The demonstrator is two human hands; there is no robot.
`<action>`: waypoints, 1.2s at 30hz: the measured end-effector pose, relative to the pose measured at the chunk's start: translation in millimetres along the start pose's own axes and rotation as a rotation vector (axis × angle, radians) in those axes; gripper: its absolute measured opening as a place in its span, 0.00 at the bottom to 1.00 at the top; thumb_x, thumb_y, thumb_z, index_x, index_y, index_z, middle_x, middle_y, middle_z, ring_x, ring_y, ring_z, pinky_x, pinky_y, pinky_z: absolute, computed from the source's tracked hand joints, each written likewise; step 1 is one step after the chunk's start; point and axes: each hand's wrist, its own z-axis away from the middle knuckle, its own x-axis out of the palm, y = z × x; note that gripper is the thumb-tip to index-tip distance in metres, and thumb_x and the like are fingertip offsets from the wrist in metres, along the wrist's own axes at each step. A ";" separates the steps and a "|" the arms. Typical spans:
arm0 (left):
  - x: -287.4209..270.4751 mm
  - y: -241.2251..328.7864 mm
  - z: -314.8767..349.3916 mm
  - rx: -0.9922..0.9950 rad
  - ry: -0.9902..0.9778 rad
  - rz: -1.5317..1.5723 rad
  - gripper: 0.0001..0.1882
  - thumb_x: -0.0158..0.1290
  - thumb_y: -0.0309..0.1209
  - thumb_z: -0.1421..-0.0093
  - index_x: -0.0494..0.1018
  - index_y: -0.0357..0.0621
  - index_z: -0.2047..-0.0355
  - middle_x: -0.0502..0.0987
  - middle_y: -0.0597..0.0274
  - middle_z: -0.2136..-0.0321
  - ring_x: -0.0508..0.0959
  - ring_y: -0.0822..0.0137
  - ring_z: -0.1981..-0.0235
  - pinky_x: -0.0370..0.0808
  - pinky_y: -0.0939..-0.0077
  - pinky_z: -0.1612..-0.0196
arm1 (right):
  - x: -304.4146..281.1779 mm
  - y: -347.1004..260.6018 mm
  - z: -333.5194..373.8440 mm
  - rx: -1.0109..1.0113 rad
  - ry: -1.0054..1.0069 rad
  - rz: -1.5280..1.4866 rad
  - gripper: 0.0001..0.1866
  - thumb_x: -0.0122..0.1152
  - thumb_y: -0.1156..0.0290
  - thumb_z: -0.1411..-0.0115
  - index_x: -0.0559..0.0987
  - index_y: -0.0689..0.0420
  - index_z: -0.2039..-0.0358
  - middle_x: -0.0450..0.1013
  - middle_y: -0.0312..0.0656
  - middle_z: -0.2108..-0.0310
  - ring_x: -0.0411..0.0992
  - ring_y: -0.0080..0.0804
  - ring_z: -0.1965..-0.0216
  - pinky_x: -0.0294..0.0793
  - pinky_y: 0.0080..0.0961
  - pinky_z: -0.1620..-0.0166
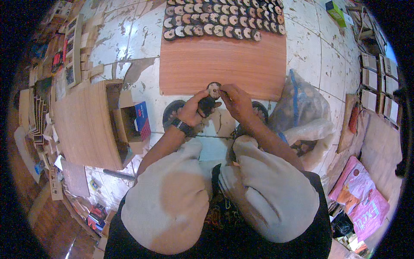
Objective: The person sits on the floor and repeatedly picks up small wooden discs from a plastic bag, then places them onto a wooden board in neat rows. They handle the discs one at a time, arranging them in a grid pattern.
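Note:
My left hand (192, 111) is closed round a small dark-rimmed disc (214, 90), which has a pale, marked face with a spot at its middle. Something dark, partly hidden, sits under the disc in the same hand. With fingers pinched together, my right hand (238, 102) is at the disc's right edge; whatever its fingertips may hold is too small to make out. Just beyond my hands lies a reddish-brown wooden board (224, 64). On its far part, several overlapping rows of similar discs (233, 20) are laid out.
To the right stand a translucent sack (302, 101) with a blue stripe and an open white sack (317, 134). An open cardboard box (126, 126) is beside a wooden box (84, 125) at left. A pink bag (362, 196) lies at lower right, a green box (336, 14) at far right.

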 end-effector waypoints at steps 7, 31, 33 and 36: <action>8.4 5.5 3.2 0.095 0.182 -0.256 0.11 0.50 0.35 0.39 0.70 0.42 0.61 0.77 0.59 0.68 0.80 0.63 0.70 0.76 0.76 0.75 | 3.2 10.4 6.2 -0.033 -0.097 -0.051 0.09 0.57 0.66 0.43 0.77 0.55 0.64 0.75 0.47 0.67 0.74 0.49 0.67 0.73 0.41 0.64; 1.0 6.5 21.2 -0.112 0.190 0.118 0.17 0.45 0.38 0.40 0.68 0.42 0.54 0.74 0.52 0.59 0.76 0.51 0.56 0.76 0.54 0.59 | -70.8 176.3 -117.1 0.691 0.381 -1.112 0.14 0.52 0.71 0.37 0.73 0.65 0.54 0.74 0.42 0.64 0.73 0.29 0.68 0.74 0.24 0.71; 0.0 4.8 22.3 -0.081 0.158 0.098 0.17 0.47 0.36 0.40 0.67 0.42 0.52 0.74 0.52 0.59 0.75 0.50 0.54 0.75 0.52 0.56 | -68.0 192.2 -128.5 0.737 0.426 -1.152 0.12 0.52 0.71 0.37 0.74 0.64 0.56 0.74 0.42 0.68 0.73 0.29 0.72 0.73 0.24 0.75; -2.1 6.4 24.3 -0.087 0.163 0.126 0.18 0.49 0.34 0.40 0.66 0.41 0.51 0.73 0.52 0.56 0.73 0.48 0.51 0.74 0.50 0.52 | -58.7 200.0 -138.7 0.805 0.355 -0.722 0.12 0.53 0.70 0.37 0.76 0.65 0.58 0.74 0.41 0.70 0.72 0.30 0.75 0.73 0.25 0.75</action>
